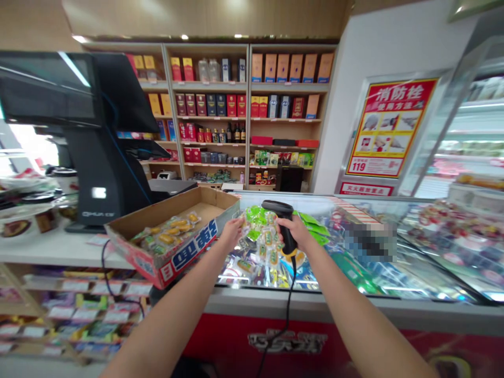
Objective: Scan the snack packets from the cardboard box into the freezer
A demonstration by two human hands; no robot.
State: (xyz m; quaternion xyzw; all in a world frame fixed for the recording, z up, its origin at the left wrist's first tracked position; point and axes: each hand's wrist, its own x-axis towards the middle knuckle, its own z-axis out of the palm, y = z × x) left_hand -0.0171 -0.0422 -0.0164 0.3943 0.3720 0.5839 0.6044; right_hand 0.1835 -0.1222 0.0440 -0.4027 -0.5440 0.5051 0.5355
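Note:
My right hand [296, 231] is closed around the grip of a black barcode scanner [280, 215], whose cord [289, 299] hangs down toward me. My left hand [231, 231] pinches the edge of a clear bag of small wrapped sweets [263, 244], green and yellow, held up over the glass lid of a chest freezer [394, 283]. The scanner head sits just above the bag. To the left, a shallow cardboard box [173, 247] with several yellow wrapped snacks rests half on the counter, half on the freezer.
A black checkout terminal [98, 173] stands on the white counter [51, 247] at the left. Shelves of boxed goods [244, 105] fill the back wall. A red and yellow poster [388, 128] hangs at the right, beside a glass-fronted cooler [472, 131]. Snack racks [66, 315] sit below the counter.

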